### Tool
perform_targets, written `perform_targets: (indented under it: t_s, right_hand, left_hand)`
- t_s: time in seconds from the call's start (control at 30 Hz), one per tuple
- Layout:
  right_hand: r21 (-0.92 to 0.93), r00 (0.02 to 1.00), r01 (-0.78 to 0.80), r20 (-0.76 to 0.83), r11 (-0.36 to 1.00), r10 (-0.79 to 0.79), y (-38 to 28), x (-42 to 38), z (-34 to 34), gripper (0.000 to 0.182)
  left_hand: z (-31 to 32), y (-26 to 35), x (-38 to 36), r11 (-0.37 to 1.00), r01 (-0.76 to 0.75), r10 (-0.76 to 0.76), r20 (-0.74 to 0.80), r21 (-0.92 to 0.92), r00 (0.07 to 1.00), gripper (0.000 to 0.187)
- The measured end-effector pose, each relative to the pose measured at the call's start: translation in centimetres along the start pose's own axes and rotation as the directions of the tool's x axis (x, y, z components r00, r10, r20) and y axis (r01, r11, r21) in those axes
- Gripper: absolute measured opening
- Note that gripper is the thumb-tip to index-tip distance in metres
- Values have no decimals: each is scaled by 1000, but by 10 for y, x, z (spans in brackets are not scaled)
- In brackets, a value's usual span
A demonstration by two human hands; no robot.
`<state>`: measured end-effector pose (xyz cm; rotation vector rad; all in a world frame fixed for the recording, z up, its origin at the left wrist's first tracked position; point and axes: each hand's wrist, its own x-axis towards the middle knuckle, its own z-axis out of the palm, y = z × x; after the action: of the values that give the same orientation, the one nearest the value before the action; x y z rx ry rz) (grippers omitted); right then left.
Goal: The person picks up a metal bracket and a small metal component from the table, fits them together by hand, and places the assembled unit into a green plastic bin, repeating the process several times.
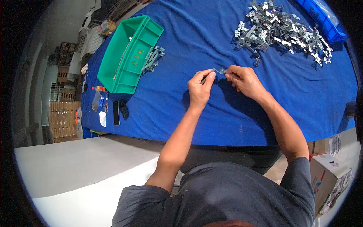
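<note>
Above the blue cloth, my left hand (200, 87) and my right hand (245, 80) are raised close together. Between their fingertips is a small bent metal bracket (221, 70). The thumb and forefinger of my left hand pinch one end, while my right hand's fingers close on the other end. A large heap of similar metal brackets (280, 34) lies at the far right. A smaller bunch of brackets (152, 59) rests against the right side of a green plastic bin (126, 72), left of my hands.
A blue crate (327, 22) stands at the back right corner. Near the left edge of the cloth (166, 121) lie a black phone (116, 112), a dark object (123, 109), a white piece (102, 118) and a bottle with a red label (99, 89). A cardboard box (327, 178) sits at lower right.
</note>
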<state>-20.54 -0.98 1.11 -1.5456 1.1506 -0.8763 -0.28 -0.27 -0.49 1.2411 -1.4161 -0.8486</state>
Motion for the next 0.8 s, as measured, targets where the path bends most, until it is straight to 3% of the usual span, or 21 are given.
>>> perform_targets:
  t_s: [0.07, 0.17, 0.27, 0.37, 0.47, 0.57, 0.67, 0.77, 0.8]
  right_hand:
    - [-7, 999, -32, 20, 999, 32, -1, 0, -1, 16]
    - [-112, 974, 200, -82, 973, -209, 8, 2, 1, 15]
    - [82, 992, 99, -92, 992, -92, 3, 1, 5, 14]
    - [81, 993, 91, -83, 993, -84, -9, -2, 0, 15]
    - [-108, 963, 232, -113, 967, -244, 13, 4, 3, 17]
    - [-199, 861, 359, -306, 912, -406, 6, 6, 2, 17]
    - [38, 966, 127, -230, 991, -115, 2, 5, -7, 18]
    - [6, 1000, -23, 14, 1000, 23, 1, 2, -7, 18]
    - [4, 1000, -10, 11, 1000, 10, 1, 1, -6, 18]
  left_hand:
    - [1, 1, 1, 994, -86, 85, 8, 72, 996, 15]
    - [0, -1, 1, 994, -82, 81, 16, 78, 997, 15]
    - [2, 1, 1, 991, -104, 104, 6, 83, 995, 15]
    - [1, 6, 1, 973, -161, 150, 76, 165, 986, 15]
    - [0, 12, 0, 971, -150, 128, 126, 188, 984, 16]
    - [0, 13, 0, 966, -170, 143, 148, 196, 979, 16]
    - [1, 5, 0, 987, -112, 112, 9, 112, 994, 15]
    - [-1, -4, -2, 998, 48, -49, -25, -50, 998, 16]
    - [-1, -4, -1, 998, 50, -50, -17, -41, 999, 16]
